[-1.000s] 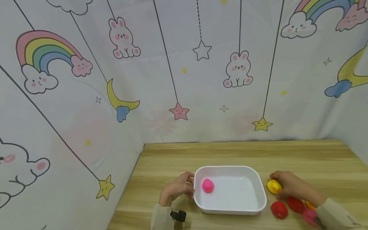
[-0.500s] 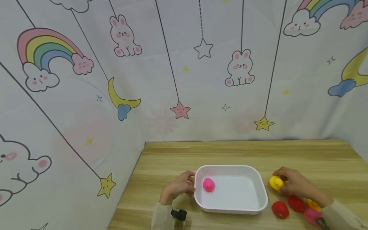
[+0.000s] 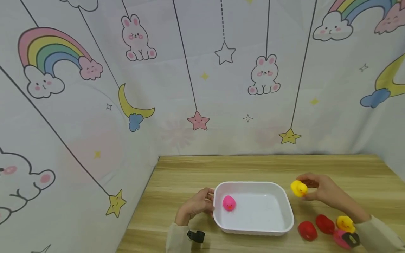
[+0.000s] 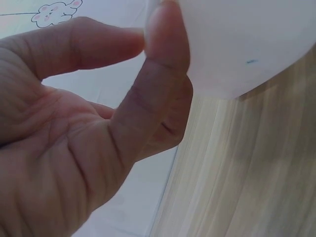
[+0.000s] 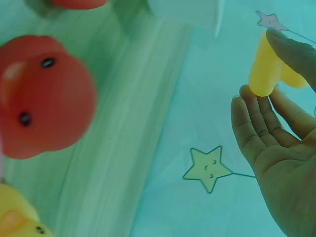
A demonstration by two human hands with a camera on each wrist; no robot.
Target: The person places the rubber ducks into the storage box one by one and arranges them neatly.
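Observation:
My left hand (image 3: 197, 203) pinches the left rim of a white plastic basin (image 3: 262, 211) between thumb and fingers; in the left wrist view the thumb and index finger (image 4: 158, 79) meet at its edge. A pink rubber duck (image 3: 229, 203) sits inside, near the basin's left wall. Up off the table, just beyond the basin's right rim, my right hand (image 3: 324, 189) holds a yellow rubber duck (image 3: 299, 188) by thumb and fingertips. The right wrist view shows this yellow duck (image 5: 264, 69) gripped from both sides, its face hidden there.
Right of the basin lie two red ducks (image 3: 307, 231), another yellow duck (image 3: 345, 224) and a pink one (image 3: 341, 239) partly covered by the dark wrist camera. Behind the wooden table (image 3: 253, 167) hangs a white printed cloth (image 3: 234, 140).
My right hand has lifted the yellow duck from the table, raising it away from the other ducks. The left hand and basin have stayed put.

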